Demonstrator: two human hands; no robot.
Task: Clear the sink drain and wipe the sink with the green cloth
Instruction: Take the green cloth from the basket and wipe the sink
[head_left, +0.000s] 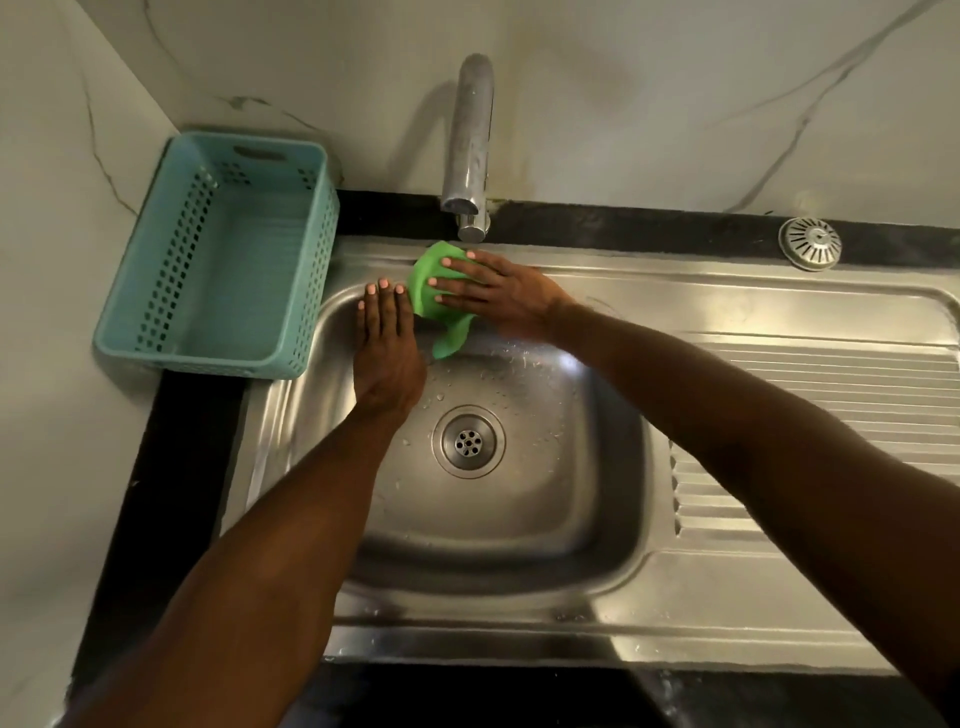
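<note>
The green cloth (427, 291) lies over the back rim of the steel sink (519, 525), just below the tap, with one end hanging into the bowl. My right hand (498, 293) presses on the cloth with straight fingers. My left hand (387, 348) rests flat on the back left wall of the bowl, its fingertips beside the cloth. The drain (468, 441) sits uncovered in the middle of the bowl, with water drops around it. The round metal strainer (810, 243) lies on the black counter at the back right.
A chrome tap (470, 145) arches over the back of the sink. A teal plastic basket (223, 254) stands on the counter at the left. The ribbed drainboard (831, 405) runs to the right. Marble walls close off the back and left.
</note>
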